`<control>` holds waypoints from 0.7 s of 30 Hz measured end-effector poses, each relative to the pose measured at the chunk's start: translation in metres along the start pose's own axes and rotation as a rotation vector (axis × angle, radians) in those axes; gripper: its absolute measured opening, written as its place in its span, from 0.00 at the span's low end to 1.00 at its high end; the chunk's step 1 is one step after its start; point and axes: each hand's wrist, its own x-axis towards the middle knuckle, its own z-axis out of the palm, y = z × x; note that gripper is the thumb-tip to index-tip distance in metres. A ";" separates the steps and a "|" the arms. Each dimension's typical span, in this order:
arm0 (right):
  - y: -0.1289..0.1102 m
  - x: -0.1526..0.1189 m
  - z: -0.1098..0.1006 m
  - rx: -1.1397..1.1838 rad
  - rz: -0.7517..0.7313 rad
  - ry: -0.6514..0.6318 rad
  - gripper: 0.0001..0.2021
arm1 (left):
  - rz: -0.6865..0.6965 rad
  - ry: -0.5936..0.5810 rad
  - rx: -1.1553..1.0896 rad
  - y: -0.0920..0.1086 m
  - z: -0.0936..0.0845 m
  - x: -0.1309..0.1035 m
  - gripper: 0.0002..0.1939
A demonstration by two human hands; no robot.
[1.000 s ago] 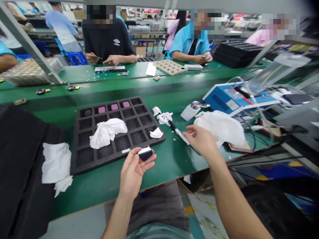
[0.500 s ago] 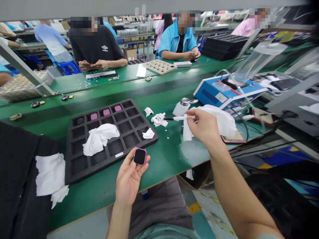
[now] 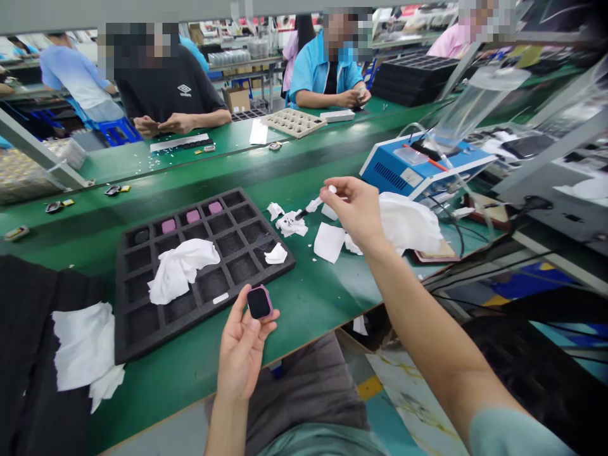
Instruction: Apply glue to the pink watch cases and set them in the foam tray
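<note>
My left hand (image 3: 242, 348) holds a small smartwatch body (image 3: 259, 303) between thumb and fingers, its black face up and its frame pink. My right hand (image 3: 351, 206) pinches the rear end of a slim syringe-like tool (image 3: 313, 204), clear and white with a dark front end. That dark end slants down to a crumpled, black-spotted tissue (image 3: 291, 223) on the bench. A white bottle (image 3: 329, 211) is mostly hidden behind my right hand. Below that hand lies a square of white tissue (image 3: 329, 243).
A black foam tray (image 3: 204, 304) holds several pink pieces (image 3: 192, 216) and a crumpled cloth (image 3: 183, 269). To the right stand a blue machine (image 3: 399, 171) and a white cloth heap (image 3: 411, 225). Across the green bench (image 3: 294, 171) sit co-workers beside a beige tray (image 3: 294, 122).
My right hand has turned and lifted the tool's rear end, so the tool slopes more steeply. More of the tissue square shows. The watch body stays in my left hand; the view has shifted slightly.
</note>
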 end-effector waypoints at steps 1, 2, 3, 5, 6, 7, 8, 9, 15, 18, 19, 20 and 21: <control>0.001 0.005 0.008 -0.006 -0.011 -0.014 0.12 | 0.006 0.005 0.009 0.000 0.000 -0.001 0.28; 0.001 0.010 0.015 -0.013 -0.017 -0.034 0.11 | 0.010 0.012 0.019 0.000 0.000 -0.002 0.30; 0.002 0.013 0.021 -0.015 -0.019 -0.055 0.11 | 0.010 0.020 0.031 -0.001 0.000 -0.002 0.32; 0.005 0.016 0.030 0.000 -0.029 -0.078 0.14 | 0.002 0.036 0.056 -0.001 0.000 -0.003 0.36; 0.006 0.015 0.032 0.006 -0.046 -0.088 0.15 | 0.000 0.043 0.066 -0.002 0.000 -0.003 0.37; 0.007 0.013 0.033 0.010 -0.065 -0.107 0.15 | -0.002 0.049 0.076 -0.002 0.001 -0.003 0.38; 0.009 0.010 0.033 0.012 -0.083 -0.135 0.16 | -0.004 0.053 0.084 -0.002 0.001 -0.002 0.39; 0.010 0.007 0.033 0.013 -0.097 -0.167 0.16 | -0.006 0.056 0.092 -0.003 0.001 -0.002 0.39; -0.004 -0.009 0.021 0.062 -0.149 -0.137 0.17 | -0.021 0.071 0.158 -0.005 0.003 -0.003 0.38; -0.013 -0.010 0.016 0.093 -0.201 -0.080 0.17 | -0.023 0.074 0.189 -0.006 0.004 -0.003 0.38; -0.013 -0.010 0.016 0.091 -0.205 -0.079 0.17 | -0.018 0.072 0.201 -0.006 0.004 -0.003 0.38; -0.012 -0.010 0.017 0.080 -0.205 -0.088 0.18 | -0.008 0.072 0.215 -0.006 0.005 -0.002 0.38; -0.010 -0.011 0.018 0.060 -0.200 -0.123 0.19 | 0.006 0.070 0.228 -0.006 0.005 -0.002 0.37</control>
